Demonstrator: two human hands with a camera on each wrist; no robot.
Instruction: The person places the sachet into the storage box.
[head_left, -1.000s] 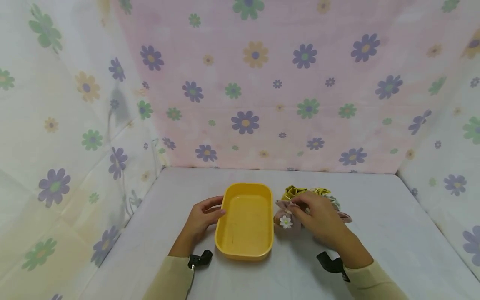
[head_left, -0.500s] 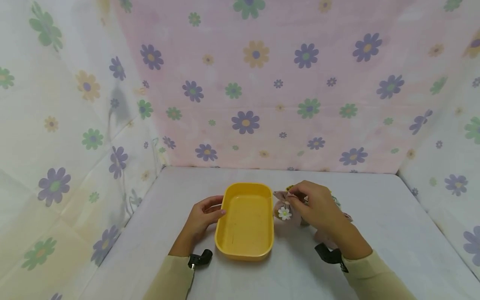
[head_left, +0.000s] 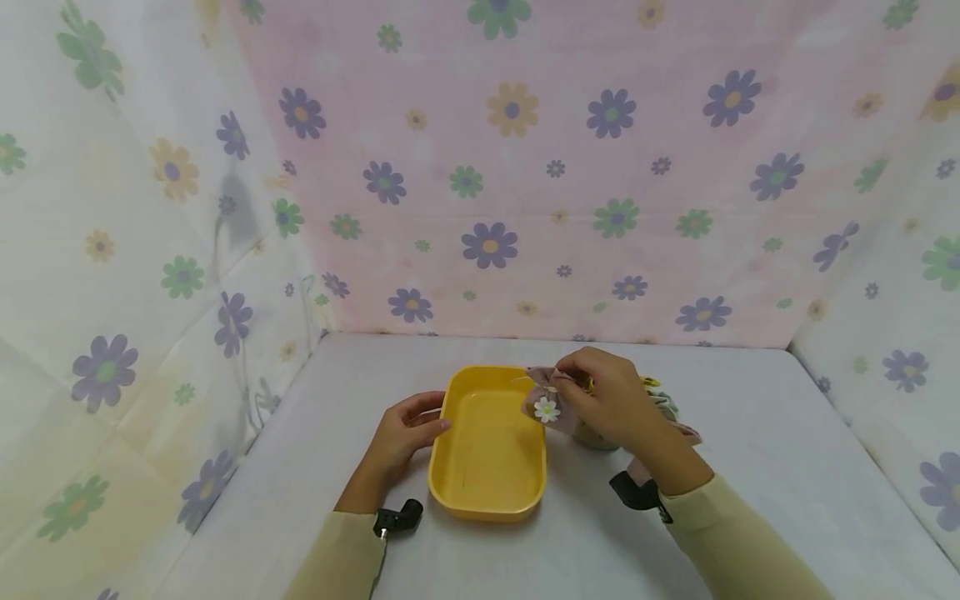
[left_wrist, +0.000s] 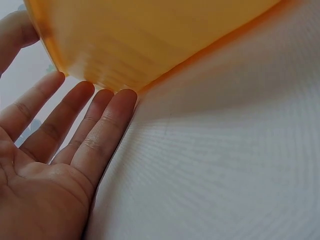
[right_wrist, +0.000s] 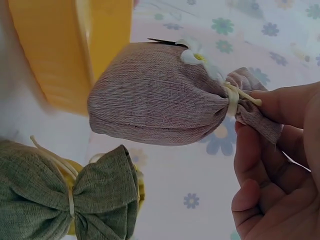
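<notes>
Lifted off the desk [head_left: 750, 433] since a second ago, the mauve pouch [head_left: 546, 402] hangs over the yellow tray's [head_left: 487, 492] right rim, pinched at its neck by the right hand [head_left: 611, 404]; the left hand [head_left: 401, 433] rests open-fingered against the tray's left wall.

No readable text, label, brand or number shows anywhere (not on the yellow rectangular plastic tray [head_left: 487, 446], the mauve woven drawstring pouch [right_wrist: 160, 95], or the far flower-printed cloth backdrop [head_left: 525, 167]).
</notes>
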